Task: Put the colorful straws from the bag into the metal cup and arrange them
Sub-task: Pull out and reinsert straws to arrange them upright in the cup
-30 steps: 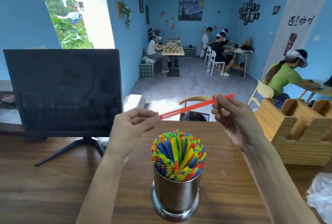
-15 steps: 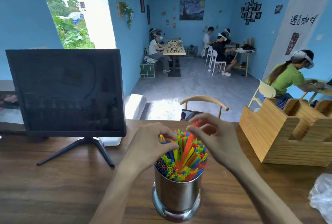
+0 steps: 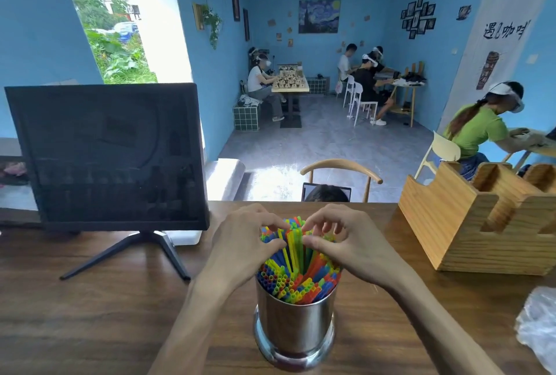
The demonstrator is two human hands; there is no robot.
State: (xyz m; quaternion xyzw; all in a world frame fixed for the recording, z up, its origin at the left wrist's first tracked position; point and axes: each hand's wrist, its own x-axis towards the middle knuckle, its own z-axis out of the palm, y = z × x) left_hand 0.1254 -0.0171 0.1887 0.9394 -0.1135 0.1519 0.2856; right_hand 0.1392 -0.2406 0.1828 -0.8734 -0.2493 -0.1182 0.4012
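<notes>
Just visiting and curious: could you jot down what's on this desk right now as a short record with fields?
Cup: metal cup, upright on the wooden table
Contents: colorful straws, packed full
Left hand: left hand on the straw tops, fingers pinching
Right hand: right hand likewise
Left of cup: dark monitor
Right: wooden organizer; plastic bag at the edge

Plastic bag (image 3: 538, 332) cut off right

Metal cup (image 3: 294, 326), lower centre, packed with straws (image 3: 296, 272); left hand (image 3: 240, 246) and right hand (image 3: 346, 242) pinching tops.
</notes>
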